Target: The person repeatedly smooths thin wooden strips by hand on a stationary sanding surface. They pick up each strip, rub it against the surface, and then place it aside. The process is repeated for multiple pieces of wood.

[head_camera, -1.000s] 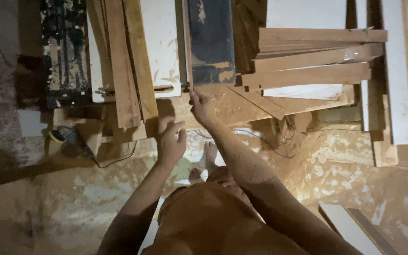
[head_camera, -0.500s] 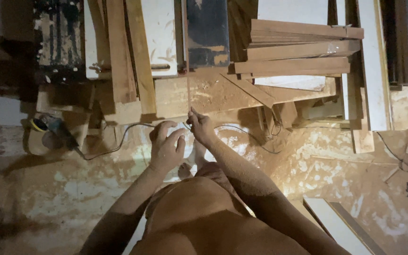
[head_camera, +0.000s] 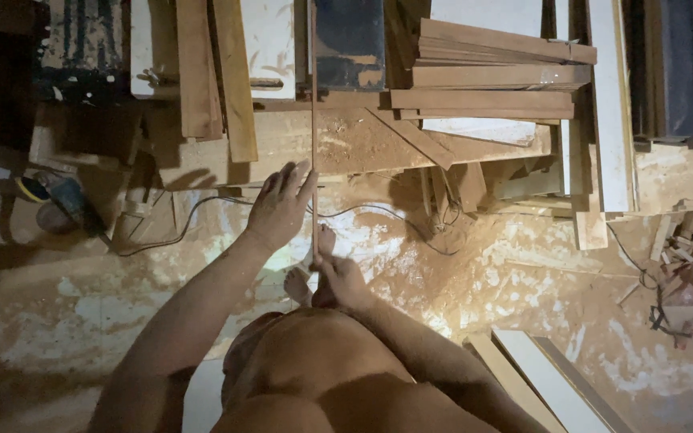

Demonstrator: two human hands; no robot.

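our right hand (head_camera: 340,281) now pinches the thin strip (head_camera: 314,120), drawn back from the boards (head_camera: 491,76) toward our body; our left hand (head_camera: 280,207), fingers spread, seems to steady it.

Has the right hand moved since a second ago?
Yes. The right hand, gripping the thin wooden strip, has drawn back from the dusty plank's edge towards the person's body.

Thin strip (head_camera: 314,120) runs from plank stack (head_camera: 491,76) to r. hand (head_camera: 340,281); l. hand (head_camera: 281,207) just left, power tool (head_camera: 62,200) far left
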